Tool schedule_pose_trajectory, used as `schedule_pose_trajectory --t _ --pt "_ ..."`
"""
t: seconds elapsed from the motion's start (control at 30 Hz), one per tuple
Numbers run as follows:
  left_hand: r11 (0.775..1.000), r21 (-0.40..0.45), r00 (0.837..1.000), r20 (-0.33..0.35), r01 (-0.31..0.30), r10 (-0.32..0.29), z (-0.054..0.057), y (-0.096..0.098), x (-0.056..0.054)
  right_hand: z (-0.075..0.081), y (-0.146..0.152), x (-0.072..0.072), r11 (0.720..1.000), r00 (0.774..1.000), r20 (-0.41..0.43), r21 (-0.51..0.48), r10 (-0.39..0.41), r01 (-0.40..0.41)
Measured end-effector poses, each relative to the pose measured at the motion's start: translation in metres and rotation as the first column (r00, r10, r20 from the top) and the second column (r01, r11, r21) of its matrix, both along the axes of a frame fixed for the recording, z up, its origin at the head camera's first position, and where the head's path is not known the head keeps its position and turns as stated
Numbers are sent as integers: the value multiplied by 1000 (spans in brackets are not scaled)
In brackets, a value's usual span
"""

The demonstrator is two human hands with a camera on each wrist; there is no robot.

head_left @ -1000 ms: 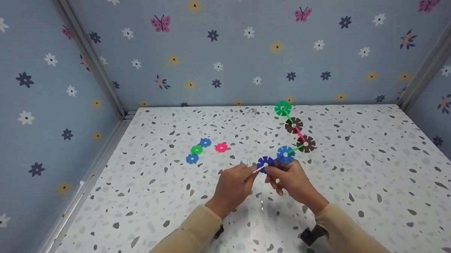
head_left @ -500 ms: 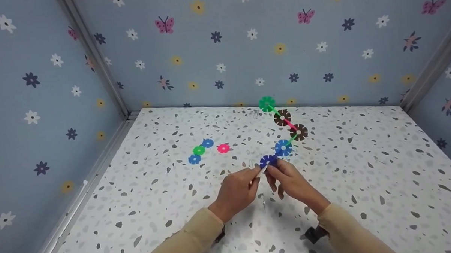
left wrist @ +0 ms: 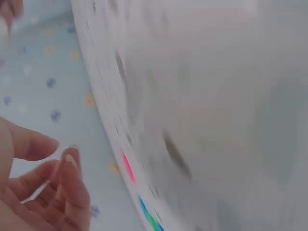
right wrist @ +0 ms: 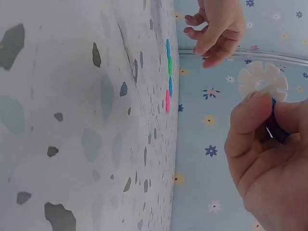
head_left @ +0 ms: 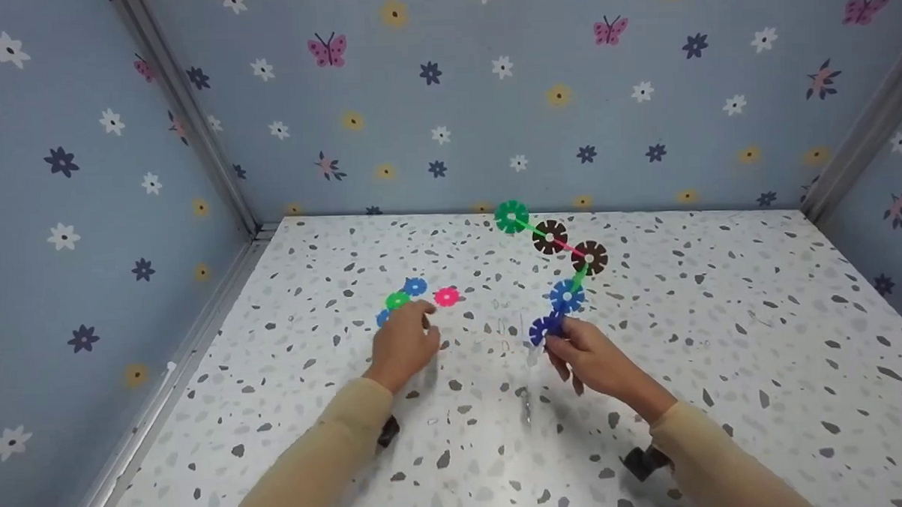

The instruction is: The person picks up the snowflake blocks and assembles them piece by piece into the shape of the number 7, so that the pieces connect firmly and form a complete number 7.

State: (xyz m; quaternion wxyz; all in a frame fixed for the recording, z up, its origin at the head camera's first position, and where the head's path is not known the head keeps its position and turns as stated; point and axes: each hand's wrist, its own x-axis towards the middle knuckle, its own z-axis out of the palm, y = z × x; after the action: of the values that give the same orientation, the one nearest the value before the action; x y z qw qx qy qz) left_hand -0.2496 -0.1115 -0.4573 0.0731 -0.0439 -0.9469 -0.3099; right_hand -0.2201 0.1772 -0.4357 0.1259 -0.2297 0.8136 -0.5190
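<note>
In my right hand (head_left: 601, 361) I pinch the near end of a chain of notched plastic discs, raised over the table. From the far end it runs green disc (head_left: 503, 225), two brown discs (head_left: 583, 267), light blue disc (head_left: 559, 289) and dark blue disc (head_left: 538, 336), joined by edge-on pieces. A white notched disc (right wrist: 249, 79) shows at my right fingertips in the right wrist view. My left hand (head_left: 402, 345), fingers loosely bent with nothing between them, hovers by the loose discs, overlapping a blue one (head_left: 382, 317) beside a green disc (head_left: 394, 299).
Another blue disc (head_left: 416, 286) and a pink disc (head_left: 446, 296) lie just beyond my left fingers on the speckled white table (head_left: 276, 410). Patterned blue wall panels (head_left: 461, 103) stand behind and at both sides.
My left hand has left the chain's near end and moved left to the loose discs. The chain's far end has swung left while my right hand keeps its grip.
</note>
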Motion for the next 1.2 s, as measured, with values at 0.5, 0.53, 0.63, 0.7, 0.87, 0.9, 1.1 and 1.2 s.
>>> schedule_pose_trajectory --t 0.5,0.53,0.63,0.7,0.87,0.9,1.1,1.2 --pt "962 58 911 343 -266 231 -18 -64 -47 -3 3 0 993 999 -13 109 -52 53" --pt "963 60 910 348 -262 226 -18 -64 -47 -3 4 -1 993 999 -7 102 -53 54" --pt "965 61 909 356 -254 217 -16 -63 -46 -3 4 -1 996 998 15 71 -58 57" --pt "967 52 909 356 -251 217 -16 -62 -43 -4 4 -1 997 998 21 53 -58 56" --pt "971 39 926 311 -235 211 -13 -56 -36 -3 3 0 997 998 5 40 -64 64" --pt "973 48 932 299 -227 203 -13 -55 -34 -3 3 0 997 998 -1 37 -65 65" --pt "980 167 975 209 -108 72 -11 -37 -21 -4 1 -1 998 998 -15 3 -65 65" --pt "964 266 982 189 -28 -24 -8 -23 -10 -4 0 -1 998 998 -23 -16 -66 66"
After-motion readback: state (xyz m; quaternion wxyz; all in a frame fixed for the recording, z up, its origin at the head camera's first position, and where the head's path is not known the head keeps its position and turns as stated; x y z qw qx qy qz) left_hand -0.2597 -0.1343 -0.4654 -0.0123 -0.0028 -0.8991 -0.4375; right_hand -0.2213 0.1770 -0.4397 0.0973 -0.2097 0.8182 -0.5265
